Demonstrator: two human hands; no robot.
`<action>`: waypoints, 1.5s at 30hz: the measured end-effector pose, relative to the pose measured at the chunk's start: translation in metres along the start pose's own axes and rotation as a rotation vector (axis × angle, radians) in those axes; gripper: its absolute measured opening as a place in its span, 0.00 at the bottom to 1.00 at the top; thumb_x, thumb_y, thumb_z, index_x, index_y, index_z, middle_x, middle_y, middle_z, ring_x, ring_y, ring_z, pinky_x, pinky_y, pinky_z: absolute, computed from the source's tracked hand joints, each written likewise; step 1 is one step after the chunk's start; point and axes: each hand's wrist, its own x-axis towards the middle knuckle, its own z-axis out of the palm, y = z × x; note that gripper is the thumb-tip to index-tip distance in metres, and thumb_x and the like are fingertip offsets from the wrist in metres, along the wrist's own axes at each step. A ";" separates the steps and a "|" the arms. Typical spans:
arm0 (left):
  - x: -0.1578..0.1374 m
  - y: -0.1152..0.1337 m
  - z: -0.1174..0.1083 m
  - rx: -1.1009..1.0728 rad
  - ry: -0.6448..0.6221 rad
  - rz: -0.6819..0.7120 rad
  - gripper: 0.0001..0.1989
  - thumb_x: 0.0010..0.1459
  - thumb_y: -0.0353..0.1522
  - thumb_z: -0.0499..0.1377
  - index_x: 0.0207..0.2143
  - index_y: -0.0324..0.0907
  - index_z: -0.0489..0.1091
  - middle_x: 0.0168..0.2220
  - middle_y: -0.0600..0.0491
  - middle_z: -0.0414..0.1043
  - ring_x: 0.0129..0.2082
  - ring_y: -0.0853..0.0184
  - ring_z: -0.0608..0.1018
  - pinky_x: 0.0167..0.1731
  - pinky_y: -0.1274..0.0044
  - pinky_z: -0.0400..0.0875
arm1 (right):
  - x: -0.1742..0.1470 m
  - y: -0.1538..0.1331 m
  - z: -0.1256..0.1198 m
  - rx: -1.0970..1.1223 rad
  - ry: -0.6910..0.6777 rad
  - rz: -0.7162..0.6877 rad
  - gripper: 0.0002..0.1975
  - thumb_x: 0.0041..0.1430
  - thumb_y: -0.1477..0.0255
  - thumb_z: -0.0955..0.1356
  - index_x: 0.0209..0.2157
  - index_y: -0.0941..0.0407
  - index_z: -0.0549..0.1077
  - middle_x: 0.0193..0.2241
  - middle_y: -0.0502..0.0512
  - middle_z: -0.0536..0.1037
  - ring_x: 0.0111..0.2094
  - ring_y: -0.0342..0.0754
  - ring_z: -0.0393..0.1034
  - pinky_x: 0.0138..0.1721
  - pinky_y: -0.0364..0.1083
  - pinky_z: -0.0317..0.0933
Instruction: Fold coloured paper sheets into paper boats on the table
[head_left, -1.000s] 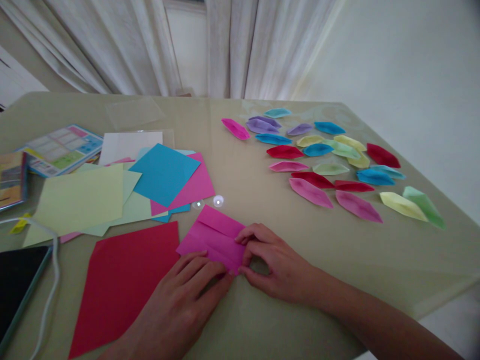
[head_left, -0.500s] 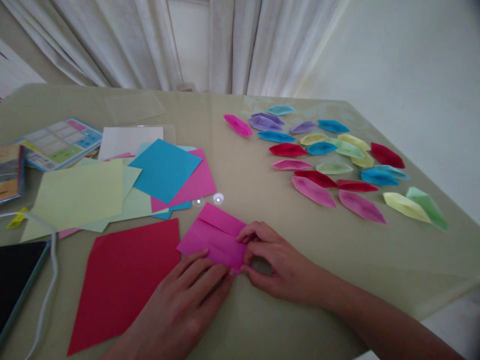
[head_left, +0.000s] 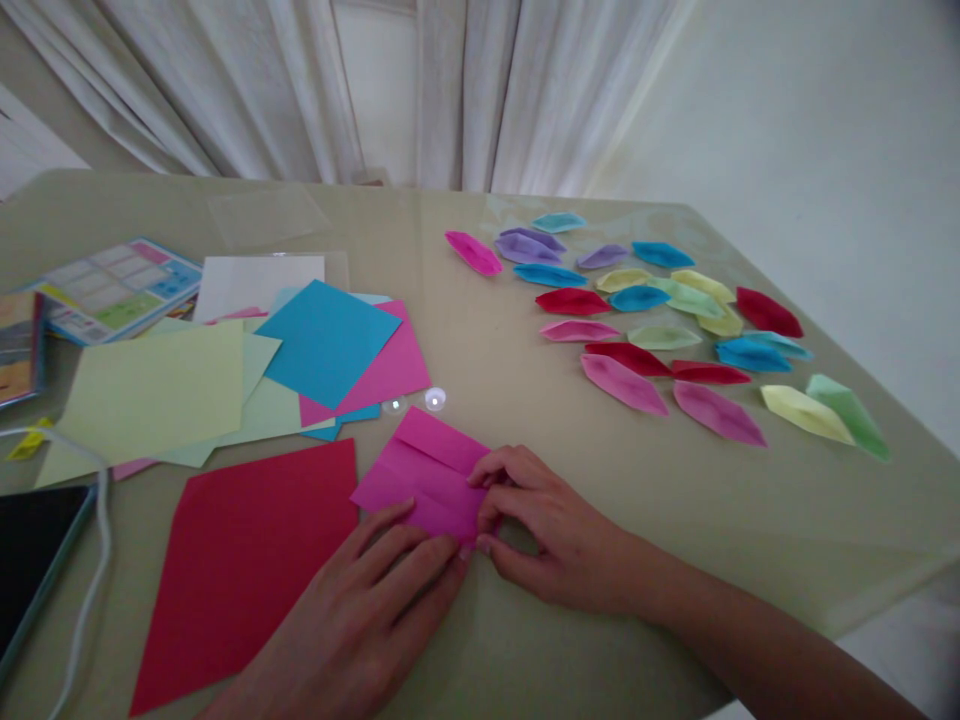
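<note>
A pink sheet of origami paper (head_left: pixel 427 465) lies on the table before me, with a folded strip along its far right edge and creases across it. My left hand (head_left: pixel 375 595) bears down on its near edge with bent fingertips, the thumb close to the near corner. At the right end of the sheet, my right hand (head_left: pixel 544 530) pinches the paper between thumb and fingers. That corner is partly hidden by the fingertips. Just left of the sheet, partly under my left hand and forearm, rests a red sheet of paper (head_left: pixel 247 570).
Several folded paper boats (head_left: pixel 622 383) in many colours cover the right side. Left lie a blue sheet (head_left: pixel 330 345), a pale yellow sheet (head_left: pixel 157 385), booklets (head_left: pixel 120 290), a dark-screened device (head_left: pixel 37 550) and a white cable (head_left: pixel 105 560). Two small clear discs (head_left: pixel 435 399) sit behind the pink paper.
Very little differs. The right thumb and index finger have shifted slightly at the pink paper's near corner. The whole view has moved a touch.
</note>
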 end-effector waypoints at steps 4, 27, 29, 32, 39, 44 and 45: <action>0.001 -0.001 0.000 0.003 0.019 0.001 0.20 0.76 0.26 0.45 0.56 0.41 0.75 0.49 0.51 0.79 0.51 0.62 0.75 0.72 0.64 0.54 | 0.000 0.000 -0.001 0.009 -0.023 -0.009 0.05 0.63 0.77 0.74 0.39 0.55 0.76 0.53 0.58 0.72 0.58 0.53 0.67 0.62 0.51 0.63; -0.001 0.002 0.000 0.029 -0.043 -0.003 0.23 0.67 0.19 0.50 0.58 0.39 0.74 0.53 0.52 0.77 0.53 0.59 0.73 0.72 0.63 0.48 | -0.001 0.004 0.007 0.037 0.087 0.028 0.07 0.61 0.79 0.75 0.37 0.56 0.75 0.51 0.57 0.74 0.56 0.50 0.69 0.60 0.46 0.62; -0.001 0.002 0.000 0.029 -0.031 0.003 0.22 0.68 0.19 0.49 0.58 0.39 0.74 0.53 0.52 0.77 0.53 0.59 0.73 0.71 0.63 0.48 | -0.001 0.004 0.007 0.030 0.083 0.024 0.07 0.61 0.79 0.75 0.37 0.56 0.75 0.51 0.57 0.74 0.56 0.50 0.69 0.60 0.46 0.63; 0.002 0.002 0.000 0.042 -0.014 0.009 0.21 0.70 0.20 0.49 0.56 0.39 0.75 0.51 0.52 0.78 0.52 0.59 0.73 0.70 0.64 0.51 | -0.001 0.005 0.008 0.016 0.085 0.015 0.07 0.61 0.78 0.75 0.37 0.56 0.74 0.52 0.57 0.74 0.56 0.50 0.69 0.60 0.47 0.63; 0.008 0.002 -0.002 0.047 0.017 0.011 0.20 0.74 0.24 0.47 0.52 0.39 0.78 0.49 0.52 0.80 0.50 0.60 0.74 0.69 0.64 0.53 | -0.002 0.003 0.008 0.008 0.080 0.016 0.07 0.63 0.78 0.74 0.37 0.56 0.73 0.52 0.58 0.74 0.57 0.50 0.68 0.60 0.47 0.63; 0.005 0.003 -0.001 0.068 0.011 0.023 0.21 0.78 0.29 0.44 0.52 0.40 0.79 0.50 0.53 0.81 0.50 0.60 0.75 0.70 0.64 0.51 | -0.001 0.002 0.008 -0.049 0.059 0.015 0.05 0.66 0.75 0.73 0.38 0.55 0.72 0.53 0.59 0.73 0.57 0.52 0.68 0.60 0.50 0.64; 0.003 0.004 0.000 0.074 0.011 0.021 0.21 0.78 0.30 0.45 0.52 0.41 0.79 0.51 0.54 0.81 0.50 0.60 0.75 0.70 0.64 0.51 | -0.001 0.003 0.008 -0.067 0.057 0.017 0.04 0.67 0.75 0.72 0.38 0.56 0.72 0.53 0.59 0.74 0.57 0.53 0.68 0.60 0.51 0.65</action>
